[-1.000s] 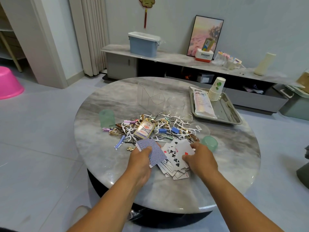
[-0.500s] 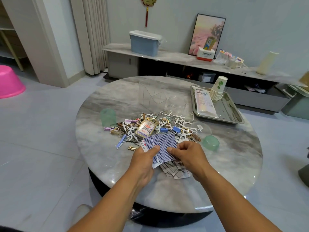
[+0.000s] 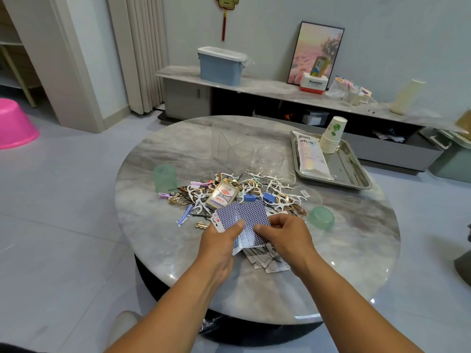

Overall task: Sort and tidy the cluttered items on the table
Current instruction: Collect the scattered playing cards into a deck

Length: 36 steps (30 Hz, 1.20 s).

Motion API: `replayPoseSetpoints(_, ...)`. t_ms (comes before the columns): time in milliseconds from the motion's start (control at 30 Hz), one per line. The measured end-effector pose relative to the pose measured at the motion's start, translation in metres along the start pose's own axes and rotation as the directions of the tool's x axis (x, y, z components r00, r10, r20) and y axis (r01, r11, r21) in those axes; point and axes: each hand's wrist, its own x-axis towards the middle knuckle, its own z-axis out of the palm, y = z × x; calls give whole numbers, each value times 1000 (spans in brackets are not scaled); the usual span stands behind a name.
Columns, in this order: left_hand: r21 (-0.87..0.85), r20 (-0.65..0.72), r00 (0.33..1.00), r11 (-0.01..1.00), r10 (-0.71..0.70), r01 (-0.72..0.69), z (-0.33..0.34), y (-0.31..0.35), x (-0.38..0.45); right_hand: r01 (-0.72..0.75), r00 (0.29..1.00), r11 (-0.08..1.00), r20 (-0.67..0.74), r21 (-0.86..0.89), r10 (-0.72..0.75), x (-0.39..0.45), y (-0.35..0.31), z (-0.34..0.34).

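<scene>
Above the table, fanned cards between both hands' fingers.

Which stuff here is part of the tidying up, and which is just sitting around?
Part of the tidying:
- fanned cards held in both hands
- loose cards on the table
- card box
- floss picks and clips

Just sitting around:
- paper cups
- metal tray
- pink basin
</scene>
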Motion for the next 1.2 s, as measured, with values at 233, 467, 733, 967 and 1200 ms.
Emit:
replayPoseSetpoints(233, -27, -53, 999, 1000, 11, -12, 0, -6, 2, 23, 998, 999, -61, -24, -25, -2, -1, 6)
replayPoseSetpoints(467, -122, -101, 994, 992, -30, 18, 3, -2, 2, 184, 955, 960, -192, -209, -225, -6, -9, 7)
replayPoseSetpoints(733, -236, 28, 992, 964, -119, 122, 6, 7, -6, 280, 953, 873, 7, -399, -302, -13, -3, 22)
replayPoseSetpoints(967, -231, 106, 982, 957, -157, 177, 1, 6, -6, -30, 998, 999, -62, 40, 32, -3, -6, 11)
replayPoseSetpoints(1200, 53, -63, 997, 998, -42, 46, -4, -1, 0, -197, 979, 949, 91, 245, 180, -5, -5, 7)
